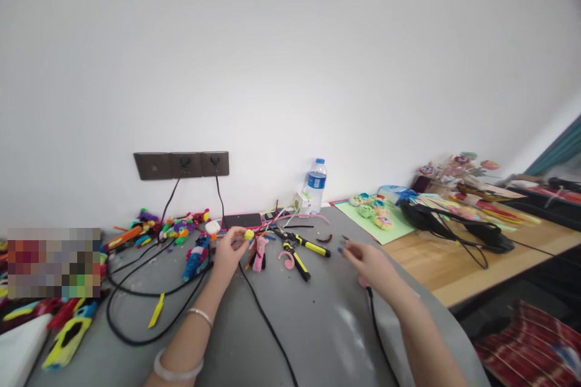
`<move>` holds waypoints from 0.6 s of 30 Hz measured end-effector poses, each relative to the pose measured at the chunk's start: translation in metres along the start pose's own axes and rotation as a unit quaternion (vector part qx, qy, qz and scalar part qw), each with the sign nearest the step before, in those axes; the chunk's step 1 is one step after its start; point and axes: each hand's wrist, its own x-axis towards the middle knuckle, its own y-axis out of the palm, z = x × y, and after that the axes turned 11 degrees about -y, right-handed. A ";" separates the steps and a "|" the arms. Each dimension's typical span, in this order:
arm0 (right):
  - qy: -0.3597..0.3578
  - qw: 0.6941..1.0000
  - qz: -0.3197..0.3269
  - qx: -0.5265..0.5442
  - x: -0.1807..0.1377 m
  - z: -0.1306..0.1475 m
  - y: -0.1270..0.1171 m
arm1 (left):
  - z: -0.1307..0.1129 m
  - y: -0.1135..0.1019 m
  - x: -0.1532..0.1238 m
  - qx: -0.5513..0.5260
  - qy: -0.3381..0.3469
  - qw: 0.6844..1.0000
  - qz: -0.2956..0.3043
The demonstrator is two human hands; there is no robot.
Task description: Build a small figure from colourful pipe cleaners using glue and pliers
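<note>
On the gray table point(327, 326), left of the pliers point(299, 263), the left hand point(232, 247) pinches a yellow ball point(249, 234), probably light, soft and best held by its sides, while the right hand point(370, 266) grips a corded tool point(362, 281).

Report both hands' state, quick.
Left hand: closed, fingertips pinching a small yellow ball.
Right hand: closed around a corded object, mostly hidden by the hand.

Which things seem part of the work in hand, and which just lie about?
Likely in use: yellow fuzzy ball, at the left hand's fingertips; yellow-handled pliers, lying nearby.

Likely just lying about: water bottle; green paper; black bag.
</note>
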 end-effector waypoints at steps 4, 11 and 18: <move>-0.153 0.979 0.132 0.023 0.019 0.062 0.041 | -0.005 0.000 -0.002 0.011 -0.006 1.000 0.011; -0.170 0.966 0.175 -0.086 0.037 0.081 0.076 | -0.006 0.004 -0.004 -0.023 -0.046 0.993 0.105; -0.177 0.962 0.203 -0.049 0.049 0.076 0.085 | -0.010 0.009 -0.004 -0.068 -0.077 0.983 0.150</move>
